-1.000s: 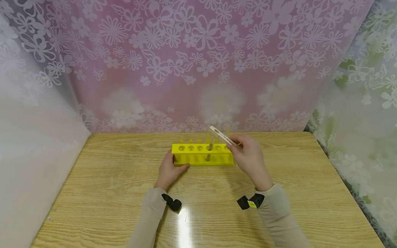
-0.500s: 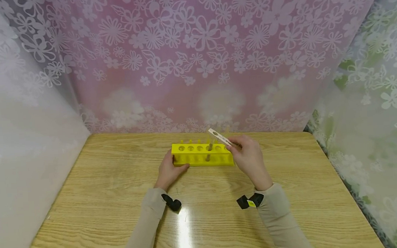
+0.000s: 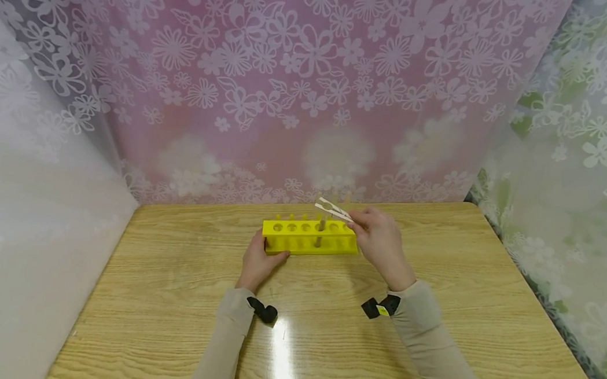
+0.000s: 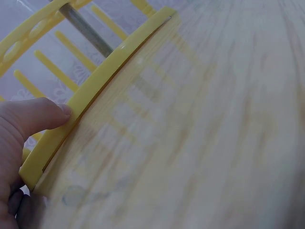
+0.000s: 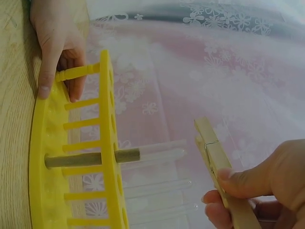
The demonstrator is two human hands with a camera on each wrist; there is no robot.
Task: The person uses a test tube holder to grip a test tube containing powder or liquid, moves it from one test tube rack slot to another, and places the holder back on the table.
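Note:
A yellow test tube rack (image 3: pixel 312 248) stands on the table, its left end gripped by my left hand (image 3: pixel 258 263). In the left wrist view the thumb (image 4: pixel 40 114) presses on the rack's base edge. My right hand (image 3: pixel 384 247) pinches a wooden test tube clamp (image 5: pixel 217 157) above the rack's right half; in the head view the clamp's jaws [no contact visible] are spread apart. One test tube (image 5: pixel 126 155) with grey-brown contents stands in a rack hole. The clamp's tip is near that tube's mouth, with a gap between them in the right wrist view.
Two clear test tubes (image 5: pixel 159 188) stand in the rack beside the filled one, faint in the head view. Yellow pegs (image 5: pixel 86 124) run along the rack. Wood-grain table (image 3: pixel 186 312) extends around; a pink floral curtain (image 3: pixel 279 127) hangs behind it.
The clamp has moved slightly left and down toward the filled tube, and its jaws have spread apart. My left hand and the rack have stayed still.

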